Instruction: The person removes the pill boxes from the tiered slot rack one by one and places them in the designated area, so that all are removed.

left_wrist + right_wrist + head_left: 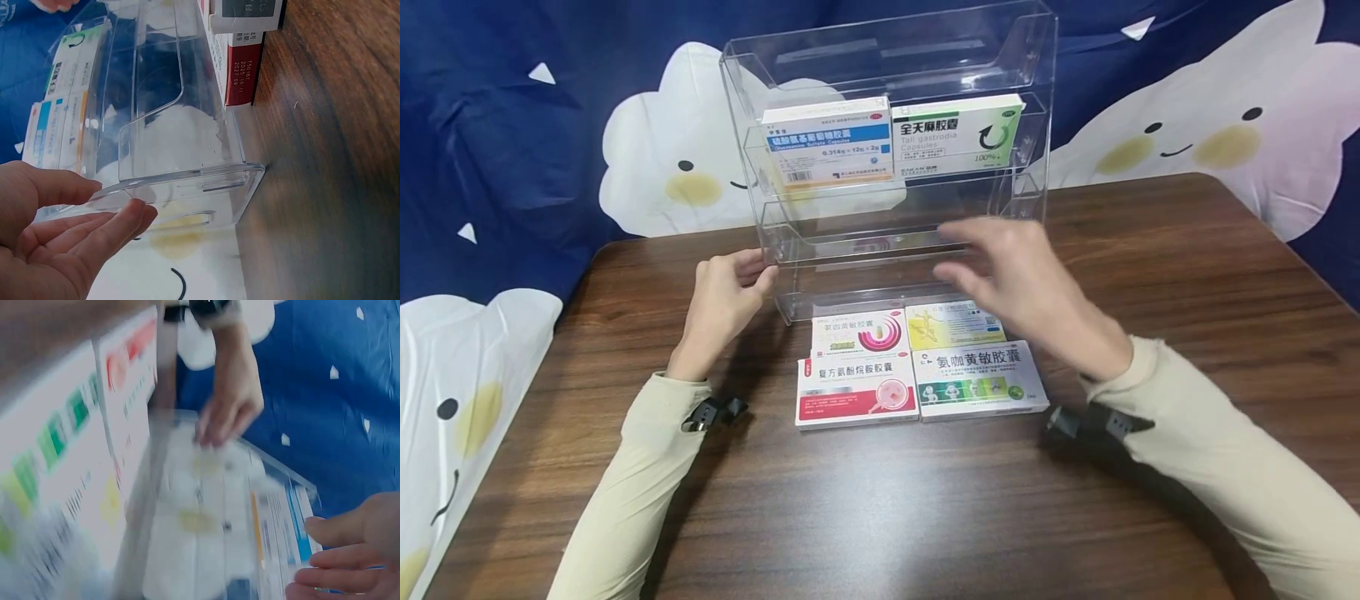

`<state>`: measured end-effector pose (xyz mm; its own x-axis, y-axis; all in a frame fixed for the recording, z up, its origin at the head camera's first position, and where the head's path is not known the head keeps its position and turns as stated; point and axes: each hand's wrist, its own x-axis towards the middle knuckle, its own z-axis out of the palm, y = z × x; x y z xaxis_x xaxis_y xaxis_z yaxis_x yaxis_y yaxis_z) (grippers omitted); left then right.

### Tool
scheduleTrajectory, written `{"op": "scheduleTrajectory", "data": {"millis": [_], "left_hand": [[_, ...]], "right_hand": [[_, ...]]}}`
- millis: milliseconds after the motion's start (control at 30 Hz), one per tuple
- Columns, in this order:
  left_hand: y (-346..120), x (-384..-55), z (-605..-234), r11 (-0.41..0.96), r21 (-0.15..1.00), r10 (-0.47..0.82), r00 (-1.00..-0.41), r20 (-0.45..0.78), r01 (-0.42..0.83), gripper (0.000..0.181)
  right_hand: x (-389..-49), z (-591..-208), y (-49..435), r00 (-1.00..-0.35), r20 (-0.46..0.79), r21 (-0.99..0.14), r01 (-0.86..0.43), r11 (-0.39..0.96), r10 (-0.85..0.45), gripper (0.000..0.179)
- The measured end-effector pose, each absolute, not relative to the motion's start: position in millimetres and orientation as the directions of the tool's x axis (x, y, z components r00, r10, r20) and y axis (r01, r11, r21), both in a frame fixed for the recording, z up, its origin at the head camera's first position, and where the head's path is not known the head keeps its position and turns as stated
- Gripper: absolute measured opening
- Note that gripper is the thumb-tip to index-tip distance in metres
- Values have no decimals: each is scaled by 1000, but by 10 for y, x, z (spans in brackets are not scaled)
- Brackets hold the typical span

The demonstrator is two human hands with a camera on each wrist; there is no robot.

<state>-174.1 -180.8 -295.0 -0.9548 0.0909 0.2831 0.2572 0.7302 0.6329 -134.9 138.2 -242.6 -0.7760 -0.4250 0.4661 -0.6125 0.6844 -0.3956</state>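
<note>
A clear plastic display rack [895,200] stands on the table. My left hand [722,304] holds its left side panel, thumb on one face and fingers on the other, as the left wrist view shows. My right hand [1011,271] hovers before the rack's right half with fingers apart and nothing in them. A blue-and-white medicine box [831,146] and a green-and-white medicine box [957,137] sit side by side in an upper tier. In front lie a red-and-white box [857,392], a green-striped box [979,381], a pink-swirl box [859,332] and a yellow box [951,327].
The brown wooden table [865,508] carries the rack near its far edge. Behind hangs a dark blue curtain [580,192] with white cloud faces. The front boxes lie close against the rack's foot.
</note>
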Motion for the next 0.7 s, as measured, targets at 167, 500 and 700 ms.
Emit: {"op": "scheduleTrajectory", "data": {"millis": [167, 500, 700], "left_hand": [[-1818, -1735, -2947, 729, 637, 86, -957, 278, 251, 32], [-1825, -1728, -2975, 724, 638, 87, -953, 291, 261, 32], [-1811, -1737, -2969, 724, 640, 87, -955, 284, 256, 33]], "right_hand": [[-1598, -2201, 1540, -780, 519, -343, -563, 752, -348, 43], [-1874, -1994, 1726, -747, 612, -314, -530, 788, -259, 38], [-2029, -1922, 1793, -746, 612, -288, -519, 805, -263, 40]]}}
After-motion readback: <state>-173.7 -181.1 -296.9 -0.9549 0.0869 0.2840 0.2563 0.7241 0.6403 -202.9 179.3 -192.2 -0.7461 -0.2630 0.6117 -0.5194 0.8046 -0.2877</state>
